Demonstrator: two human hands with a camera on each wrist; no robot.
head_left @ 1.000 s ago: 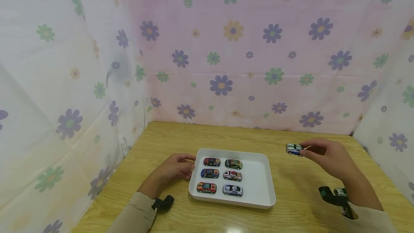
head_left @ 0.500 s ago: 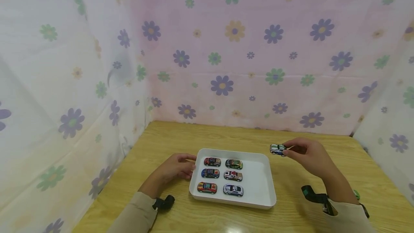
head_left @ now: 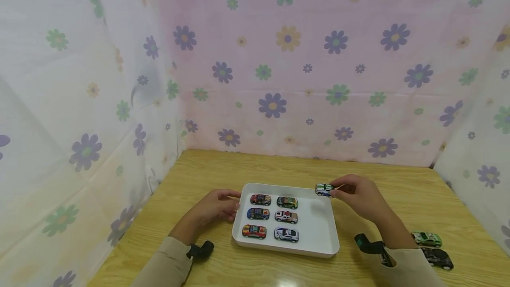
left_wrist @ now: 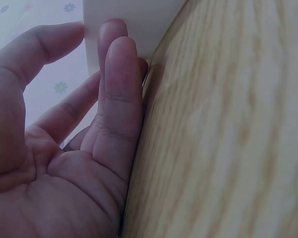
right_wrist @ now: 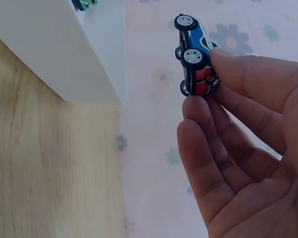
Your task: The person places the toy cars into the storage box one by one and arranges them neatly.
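My right hand (head_left: 364, 198) pinches a toy car (head_left: 324, 190), white with green stripes and blue sides, between thumb and fingers. It is held over the far right corner of a white tray (head_left: 318, 245). The right wrist view shows this car's wheels and red rear end, with the hand (right_wrist: 253, 148) behind it. Inside the tray, several toy cars stand in two columns, among them a red one (head_left: 254, 231) and a white one (head_left: 286, 234). My left hand (head_left: 213, 209) rests on the table, its fingers loosely extended against the tray's left wall (left_wrist: 134, 20).
Right of the tray, partly behind the right sleeve, a green toy car (head_left: 427, 238) and a black toy car (head_left: 438, 257) stand on the wooden table (head_left: 223, 169). Flowered cloth (head_left: 239, 101) hangs along the back and both sides.
The right hand has carried the striped toy car leftward, from beside the tray to above its far right corner. The green and black cars have come into view. The left hand stays put.
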